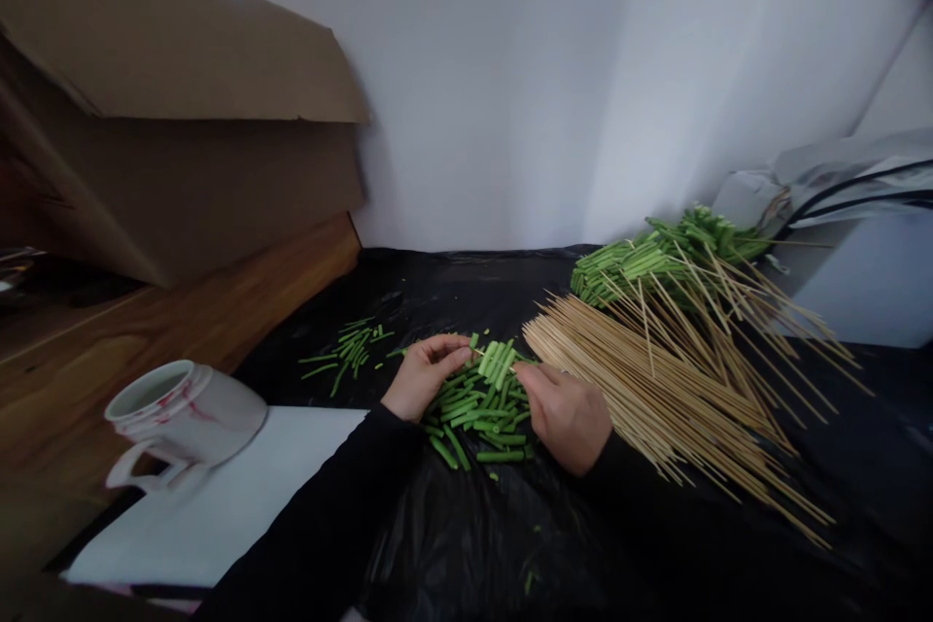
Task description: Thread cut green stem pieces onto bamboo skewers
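Note:
My right hand (570, 411) is closed around a bamboo skewer whose shaft is mostly hidden by the fingers. Several short cut green stems (497, 363), which look like garlic scapes, sit side by side across that skewer. At the skewer's tip, my left hand (431, 372) pinches one more green stem piece (474, 340) between thumb and fingers. Whether the tip has pierced this piece is too small to tell. Beneath both hands lies a loose pile of cut green stems (466, 413) on black plastic sheeting (466, 544).
Bare bamboo skewers (656, 379) lie fanned out at right. Behind them is a heap of threaded green skewers (656, 258). Thinner stems (354, 347) lie at left. A white mug (211, 413) stands on white paper (219, 525); a cardboard box (240, 175) rises behind it.

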`<action>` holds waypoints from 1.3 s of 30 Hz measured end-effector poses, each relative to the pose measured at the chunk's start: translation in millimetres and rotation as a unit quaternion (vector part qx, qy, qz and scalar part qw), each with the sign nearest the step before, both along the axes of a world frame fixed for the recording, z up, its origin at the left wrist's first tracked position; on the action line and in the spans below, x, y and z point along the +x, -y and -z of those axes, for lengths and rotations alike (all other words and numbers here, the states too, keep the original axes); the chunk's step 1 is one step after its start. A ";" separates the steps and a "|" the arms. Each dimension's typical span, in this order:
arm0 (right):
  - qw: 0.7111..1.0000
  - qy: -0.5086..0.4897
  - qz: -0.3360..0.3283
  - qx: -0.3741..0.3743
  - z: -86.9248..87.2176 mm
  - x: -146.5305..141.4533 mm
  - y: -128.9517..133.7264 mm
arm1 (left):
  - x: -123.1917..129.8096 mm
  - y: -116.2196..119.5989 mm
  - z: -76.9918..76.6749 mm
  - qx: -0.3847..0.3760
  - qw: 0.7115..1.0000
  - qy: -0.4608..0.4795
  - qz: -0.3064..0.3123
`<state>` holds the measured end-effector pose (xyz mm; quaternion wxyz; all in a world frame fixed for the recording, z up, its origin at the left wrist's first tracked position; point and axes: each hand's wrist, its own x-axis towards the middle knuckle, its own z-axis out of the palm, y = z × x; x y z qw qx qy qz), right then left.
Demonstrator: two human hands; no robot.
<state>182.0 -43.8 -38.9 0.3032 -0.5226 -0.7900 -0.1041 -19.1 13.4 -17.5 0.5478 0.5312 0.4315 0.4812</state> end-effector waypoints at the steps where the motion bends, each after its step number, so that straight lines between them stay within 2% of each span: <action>1: 1.000 0.000 0.000 0.000 0.2 0.0 -0.1 | 0.1 -0.2 0.2 -0.003 1.000 0.003 -0.003; 18: 1.000 -0.005 -0.010 0.000 -0.2 -0.2 0.0 | -0.7 -4.7 4.5 0.002 1.000 -0.002 -0.025; 39: 1.000 0.014 0.014 -0.015 -1.7 -0.9 0.7 | -1.4 -4.7 6.9 -0.004 0.999 -0.016 -0.032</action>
